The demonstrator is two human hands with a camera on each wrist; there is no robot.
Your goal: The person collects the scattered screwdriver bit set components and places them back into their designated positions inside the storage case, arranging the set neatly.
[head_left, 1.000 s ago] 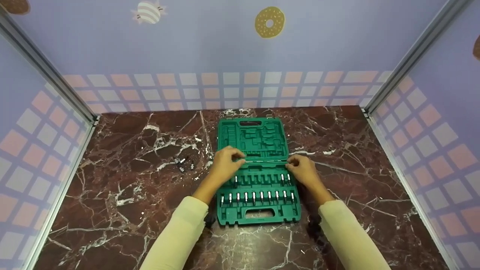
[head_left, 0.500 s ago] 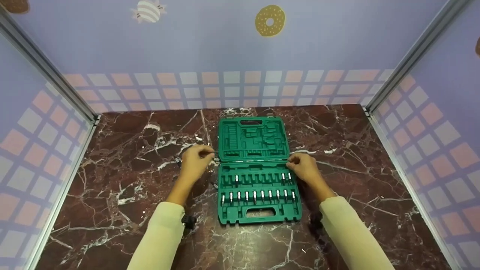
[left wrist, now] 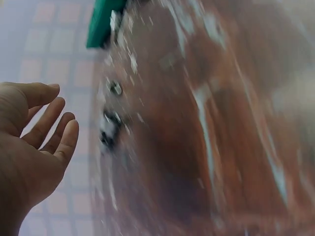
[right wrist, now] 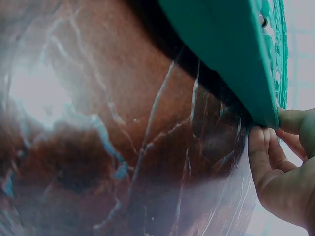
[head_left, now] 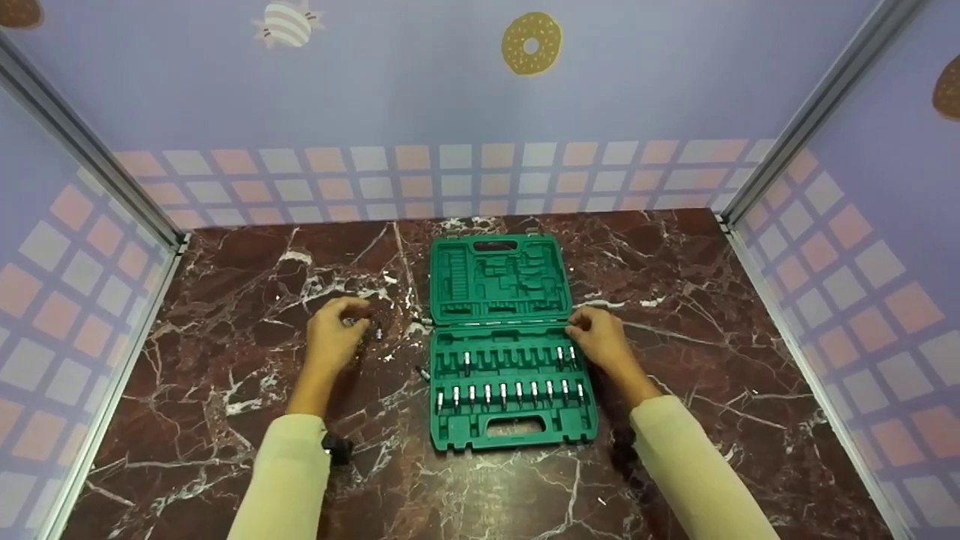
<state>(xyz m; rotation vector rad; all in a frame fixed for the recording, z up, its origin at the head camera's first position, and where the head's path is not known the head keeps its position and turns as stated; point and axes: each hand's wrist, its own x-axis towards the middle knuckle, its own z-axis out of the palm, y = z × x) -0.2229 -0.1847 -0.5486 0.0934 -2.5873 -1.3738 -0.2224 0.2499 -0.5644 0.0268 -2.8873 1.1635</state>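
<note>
An open green plastic tool case [head_left: 501, 274] lies flat on the marbled table, lid away from me. Metal bit sockets [head_left: 503, 394] stand in a row in its near half, with a few more in the row behind. My right hand [head_left: 600, 341] pinches the case's right edge near the hinge; in the right wrist view the thumb is above the rim and fingers below. Left of the case, my left hand [head_left: 334, 334] hovers with loosely bent fingers [left wrist: 69, 140] and holds nothing. Near its fingertips lies a small metal socket [head_left: 379, 334]; more dark metal pieces [left wrist: 109, 130] are blurred.
Two small metal pieces lie against the case's left side, one by the hinge [head_left: 422, 320] and another lower down [head_left: 424, 373]. Patterned walls [head_left: 450, 90] enclose the back and both sides of the marbled table [head_left: 660, 262].
My left hand has moved left from over the case to the loose metal pieces on the table. My right hand has stayed at the case's right edge.
</note>
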